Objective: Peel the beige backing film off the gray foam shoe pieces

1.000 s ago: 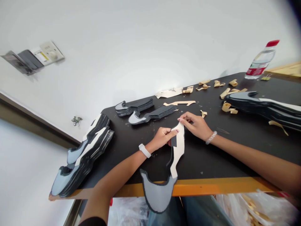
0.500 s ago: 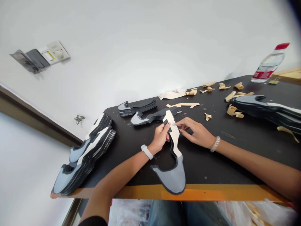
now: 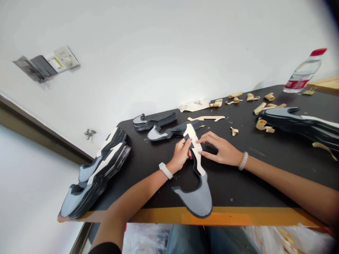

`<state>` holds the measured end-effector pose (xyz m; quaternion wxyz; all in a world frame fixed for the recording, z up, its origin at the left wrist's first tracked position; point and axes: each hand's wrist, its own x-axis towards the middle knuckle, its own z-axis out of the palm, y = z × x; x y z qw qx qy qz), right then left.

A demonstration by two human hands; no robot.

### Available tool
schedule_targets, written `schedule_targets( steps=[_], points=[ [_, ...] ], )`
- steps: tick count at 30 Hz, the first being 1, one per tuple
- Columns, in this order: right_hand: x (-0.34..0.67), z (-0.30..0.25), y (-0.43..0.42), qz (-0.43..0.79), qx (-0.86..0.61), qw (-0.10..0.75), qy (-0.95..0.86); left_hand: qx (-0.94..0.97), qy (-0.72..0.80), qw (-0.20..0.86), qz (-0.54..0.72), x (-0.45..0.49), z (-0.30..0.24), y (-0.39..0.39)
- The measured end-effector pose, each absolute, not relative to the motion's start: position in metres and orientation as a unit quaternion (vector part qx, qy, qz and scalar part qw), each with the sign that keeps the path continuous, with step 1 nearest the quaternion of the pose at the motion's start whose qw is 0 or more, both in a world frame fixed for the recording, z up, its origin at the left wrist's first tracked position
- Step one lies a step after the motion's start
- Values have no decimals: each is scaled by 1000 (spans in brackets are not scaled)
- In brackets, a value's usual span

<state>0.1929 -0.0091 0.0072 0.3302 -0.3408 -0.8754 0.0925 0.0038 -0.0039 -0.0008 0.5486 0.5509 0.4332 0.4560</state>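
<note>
A flat shoe-upper piece (image 3: pixel 197 192), grey at its wide end with a cream strip along one side and a black edge, lies on the black table (image 3: pixel 278 169). Its wide end reaches the orange front edge. My left hand (image 3: pixel 182 153) pinches the piece near its narrow far end, thumb and fingers closed on it. My right hand (image 3: pixel 221 149) lies on the cream strip from the right, fingers stretched out and pressing it flat.
A tall stack of like pieces (image 3: pixel 97 173) sits at the table's left corner. Two smaller stacks (image 3: pixel 156 121) lie behind my hands, and another stack (image 3: pixel 299 123) at the right. Curled tan strips (image 3: pixel 262 124) are scattered about. A water bottle (image 3: pixel 302 72) stands at the far right.
A second ago the piece hung over the table's front edge between my hands. It has since been laid flat on the table, and my right hand has spread on the cream strip.
</note>
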Motion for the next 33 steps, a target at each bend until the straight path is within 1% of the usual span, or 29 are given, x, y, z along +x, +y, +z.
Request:
schedule_targets(
  steps=[8, 20, 33],
  points=[
    [193, 7, -8, 97, -334, 352, -869, 553, 432, 552, 450, 4, -2, -3],
    [195, 4, -3, 139, -328, 369, -858, 549, 413, 570, 450, 3, -2, -3],
    [193, 8, -9, 109, -318, 389, -858, 573, 420, 553, 435, 3, -3, -3]
  ],
)
